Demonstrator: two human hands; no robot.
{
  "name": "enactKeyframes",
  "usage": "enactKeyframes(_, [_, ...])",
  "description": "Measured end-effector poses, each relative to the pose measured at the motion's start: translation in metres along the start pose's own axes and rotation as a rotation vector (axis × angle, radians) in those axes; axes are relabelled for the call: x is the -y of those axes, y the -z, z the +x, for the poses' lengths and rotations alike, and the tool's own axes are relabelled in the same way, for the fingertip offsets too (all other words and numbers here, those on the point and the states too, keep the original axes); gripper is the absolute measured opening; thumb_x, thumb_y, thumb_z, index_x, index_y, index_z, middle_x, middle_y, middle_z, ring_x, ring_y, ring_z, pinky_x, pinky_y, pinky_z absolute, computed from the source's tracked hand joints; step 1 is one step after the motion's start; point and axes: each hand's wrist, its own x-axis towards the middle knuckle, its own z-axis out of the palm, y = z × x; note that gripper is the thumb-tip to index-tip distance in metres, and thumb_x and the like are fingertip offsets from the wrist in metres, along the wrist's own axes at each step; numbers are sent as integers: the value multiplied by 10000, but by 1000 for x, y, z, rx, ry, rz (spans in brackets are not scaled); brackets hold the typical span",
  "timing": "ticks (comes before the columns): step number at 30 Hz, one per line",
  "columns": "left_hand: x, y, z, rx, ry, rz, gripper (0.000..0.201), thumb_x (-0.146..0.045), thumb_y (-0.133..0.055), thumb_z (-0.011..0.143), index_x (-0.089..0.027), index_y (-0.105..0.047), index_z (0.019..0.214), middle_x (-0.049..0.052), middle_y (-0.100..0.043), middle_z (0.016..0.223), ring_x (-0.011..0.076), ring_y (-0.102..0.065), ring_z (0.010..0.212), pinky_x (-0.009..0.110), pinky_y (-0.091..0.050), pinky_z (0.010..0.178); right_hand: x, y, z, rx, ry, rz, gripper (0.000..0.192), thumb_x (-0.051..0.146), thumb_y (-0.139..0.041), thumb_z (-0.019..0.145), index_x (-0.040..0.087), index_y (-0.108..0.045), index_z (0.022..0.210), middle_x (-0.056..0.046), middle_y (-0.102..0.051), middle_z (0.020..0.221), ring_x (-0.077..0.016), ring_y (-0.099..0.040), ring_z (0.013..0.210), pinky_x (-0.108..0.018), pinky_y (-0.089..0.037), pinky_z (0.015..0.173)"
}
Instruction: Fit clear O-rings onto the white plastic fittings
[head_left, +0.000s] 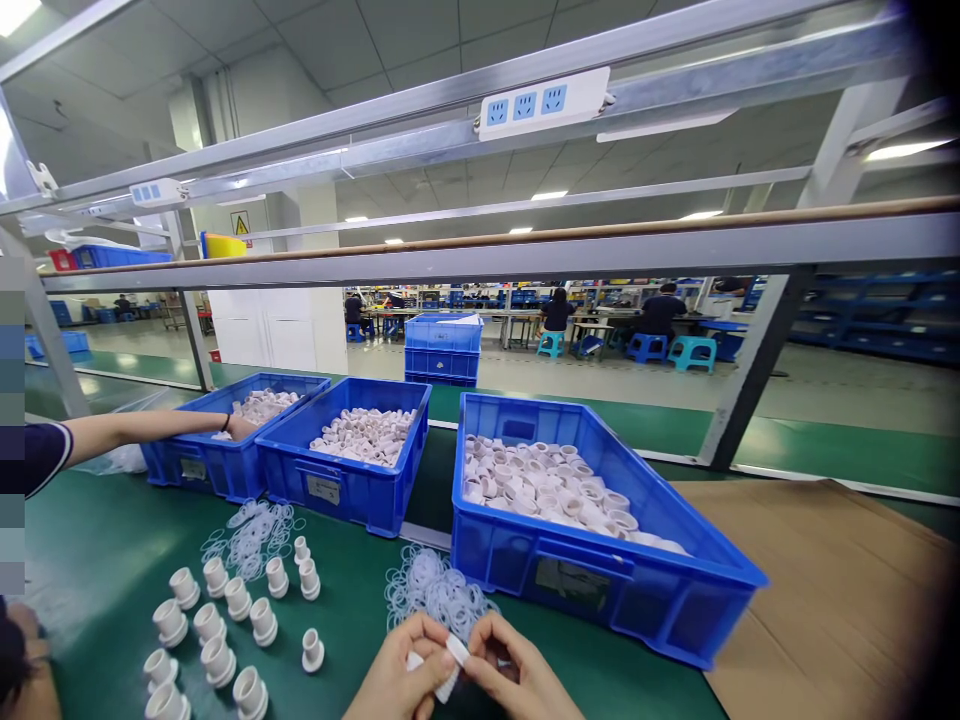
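Note:
My left hand and my right hand meet at the bottom edge over the green table. Together they pinch a small white plastic fitting between the fingertips. Just beyond my fingers lies a heap of clear rubber rings. Behind it stands a blue crate filled with white plastic fittings.
Several finished white fittings stand at the lower left, by a second ring pile. Two more blue crates sit to the left; a co-worker's arm reaches into the far one. Cardboard lies at the right.

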Motion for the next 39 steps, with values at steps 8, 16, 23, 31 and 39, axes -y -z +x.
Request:
enactKeyframes(8, [8, 1, 4, 3, 37, -1, 591, -669, -697, 678, -182, -457, 913, -78, -548, 626, -10, -300, 294, 191, -84, 299, -3, -3, 0, 19, -12, 124, 409, 609, -623, 841, 215, -667, 941, -14, -554, 860, -128, -486, 651, -211, -333, 471])
enactKeyframes(16, [3, -2, 2, 2, 18, -11, 531, -626, -680, 728, -160, -476, 882, 25, -674, 824, -31, -303, 304, 194, -92, 308, -2, -3, 1, -2, -26, 189, 400, 578, -628, 861, 192, -631, 968, 26, -546, 735, -64, -356, 495, -188, -282, 422])
enactKeyframes(23, [8, 1, 5, 101, 38, -175, 535, -622, -712, 701, -181, -439, 832, 32, -693, 805, -22, -285, 276, 177, -113, 275, -3, -2, 1, 13, -19, 208, 433, 605, -641, 834, 188, -635, 948, 30, -524, 733, -63, -365, 495, -190, -277, 421])
enactKeyframes(31, [0, 1, -1, 245, 43, -293, 450, -548, -688, 779, -139, -509, 834, 31, -646, 739, -27, -310, 310, 185, -115, 326, 6, -2, -4, 29, 14, 239, 419, 604, -661, 811, 203, -671, 931, 4, -498, 820, -113, -425, 621, -203, -300, 453])
enactKeyframes(39, [10, 4, 3, 295, 80, -248, 588, -645, -650, 755, -66, -589, 842, 6, -551, 581, -21, -272, 320, 194, -87, 377, -6, -3, -1, 76, 86, 253, 416, 602, -673, 802, 197, -662, 895, -9, -555, 798, -144, -503, 686, -236, -394, 579])
